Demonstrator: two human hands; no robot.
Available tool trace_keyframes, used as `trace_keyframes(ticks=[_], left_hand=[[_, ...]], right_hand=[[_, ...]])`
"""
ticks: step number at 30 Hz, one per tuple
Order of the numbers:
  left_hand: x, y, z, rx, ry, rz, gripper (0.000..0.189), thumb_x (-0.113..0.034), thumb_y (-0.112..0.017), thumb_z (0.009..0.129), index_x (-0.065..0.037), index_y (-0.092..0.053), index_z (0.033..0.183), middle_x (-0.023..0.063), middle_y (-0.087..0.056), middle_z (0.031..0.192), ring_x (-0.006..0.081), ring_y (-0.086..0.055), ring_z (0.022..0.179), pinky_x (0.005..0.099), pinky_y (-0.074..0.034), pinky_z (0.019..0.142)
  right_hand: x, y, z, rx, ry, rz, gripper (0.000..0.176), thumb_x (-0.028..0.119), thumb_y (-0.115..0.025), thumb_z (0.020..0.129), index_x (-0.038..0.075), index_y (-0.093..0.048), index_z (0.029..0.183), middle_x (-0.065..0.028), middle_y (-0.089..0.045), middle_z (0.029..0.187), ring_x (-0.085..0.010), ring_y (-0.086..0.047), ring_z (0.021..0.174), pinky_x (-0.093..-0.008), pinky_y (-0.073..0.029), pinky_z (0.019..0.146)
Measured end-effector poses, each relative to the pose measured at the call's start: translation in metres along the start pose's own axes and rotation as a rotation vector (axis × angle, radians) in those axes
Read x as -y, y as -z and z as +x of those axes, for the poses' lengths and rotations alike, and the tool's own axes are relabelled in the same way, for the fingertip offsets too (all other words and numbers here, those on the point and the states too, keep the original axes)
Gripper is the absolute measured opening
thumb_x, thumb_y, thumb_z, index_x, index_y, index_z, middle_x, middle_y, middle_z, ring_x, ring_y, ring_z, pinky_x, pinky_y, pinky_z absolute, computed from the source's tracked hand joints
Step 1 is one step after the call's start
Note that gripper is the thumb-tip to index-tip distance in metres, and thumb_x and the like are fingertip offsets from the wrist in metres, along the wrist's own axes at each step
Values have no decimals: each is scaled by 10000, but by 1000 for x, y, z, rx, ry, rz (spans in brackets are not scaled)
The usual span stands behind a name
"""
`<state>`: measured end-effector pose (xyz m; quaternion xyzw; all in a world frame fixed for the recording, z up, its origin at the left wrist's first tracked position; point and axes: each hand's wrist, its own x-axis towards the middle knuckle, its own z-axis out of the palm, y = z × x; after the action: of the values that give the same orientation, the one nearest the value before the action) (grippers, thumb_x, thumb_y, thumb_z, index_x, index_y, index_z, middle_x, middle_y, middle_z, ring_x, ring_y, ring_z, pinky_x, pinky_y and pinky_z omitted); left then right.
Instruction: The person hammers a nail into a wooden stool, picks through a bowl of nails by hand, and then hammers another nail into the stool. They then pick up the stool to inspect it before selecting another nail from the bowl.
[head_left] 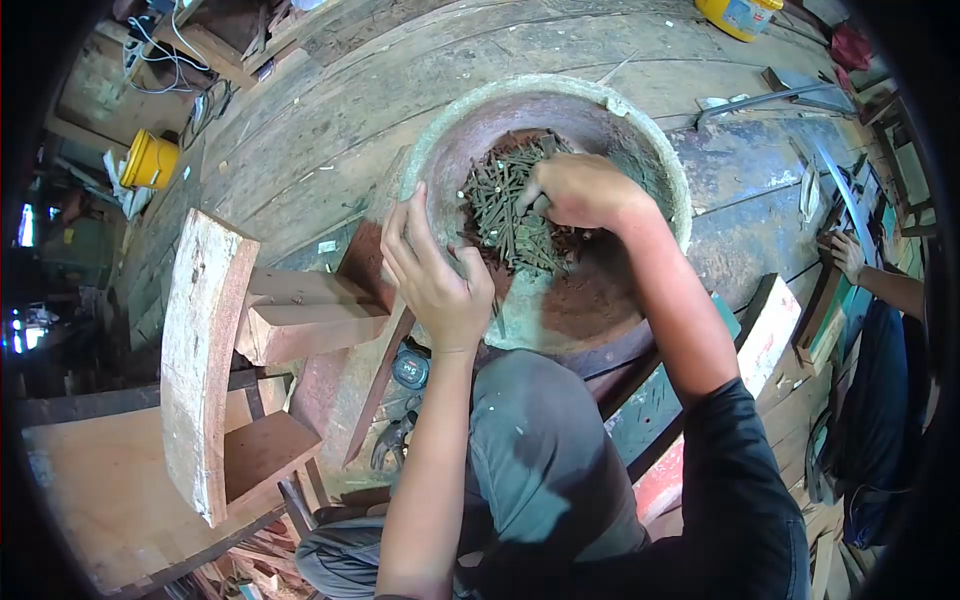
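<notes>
A wide round basin (pixel 447 125) with a worn pale rim stands in front of my knees. In it lies a heap of nails (pixel 497 205), dark and rusty, with reddish-brown dust around them. My right hand (pixel 583 190) reaches into the basin from the right, its fingers curled down together at the nails; what is between the fingertips is hidden. At the basin's near left edge, my left hand (pixel 433 265) rests against the rim with its fingers stretched out and the thumb apart. Nothing shows in its palm.
Left of the basin stands a wooden piece with a whitish board (pixel 200 365). A tape measure (pixel 411 368) and a hammer (pixel 392 440) lie by my left forearm. Yellow buckets (pixel 151 160) stand farther off. At right, another person's hand (pixel 848 257) is near a handsaw (pixel 845 190).
</notes>
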<state>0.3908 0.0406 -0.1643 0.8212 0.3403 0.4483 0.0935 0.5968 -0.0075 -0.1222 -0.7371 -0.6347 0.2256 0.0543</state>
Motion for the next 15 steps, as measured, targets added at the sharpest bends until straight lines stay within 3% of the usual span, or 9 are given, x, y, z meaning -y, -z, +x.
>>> trace_keyframes(ticks=[8, 10, 13, 15], left_hand=[[2, 0, 0, 3, 9, 16, 705, -31, -551, 771, -23, -467, 1470, 219, -507, 1315, 403, -488, 1260, 536, -356, 1063], [6, -1, 1, 13, 22, 18, 703, -35, -551, 771, -28, -469, 1470, 217, -507, 1312, 400, -491, 1252, 524, -355, 1064], [8, 0, 2, 53, 67, 0, 717, -14, -546, 762, -19, -433, 1470, 199, -509, 1380, 393, -453, 1315, 502, -323, 1123], [11, -2, 2, 27, 55, 5, 706, -22, -550, 769, -28, -454, 1468, 206, -509, 1339, 394, -477, 1271, 507, -344, 1087]], right_hand=[[1, -1, -5, 49, -14, -9, 346, 138, -673, 835, 248, -774, 1148, -156, -739, 1047, -322, -692, 1035, -449, -543, 907], [8, -2, -6, -2, -21, -78, 372, 63, -596, 796, 230, -796, 1061, -109, -756, 1069, -304, -719, 1013, -417, -561, 904], [12, -4, -1, 10, -6, -117, 356, 91, -593, 791, 241, -797, 1041, -101, -757, 1072, -304, -721, 1008, -418, -569, 884], [13, -5, 3, -32, 33, -121, 311, 97, -585, 783, 189, -799, 989, -120, -759, 1032, -322, -727, 968, -431, -575, 853]])
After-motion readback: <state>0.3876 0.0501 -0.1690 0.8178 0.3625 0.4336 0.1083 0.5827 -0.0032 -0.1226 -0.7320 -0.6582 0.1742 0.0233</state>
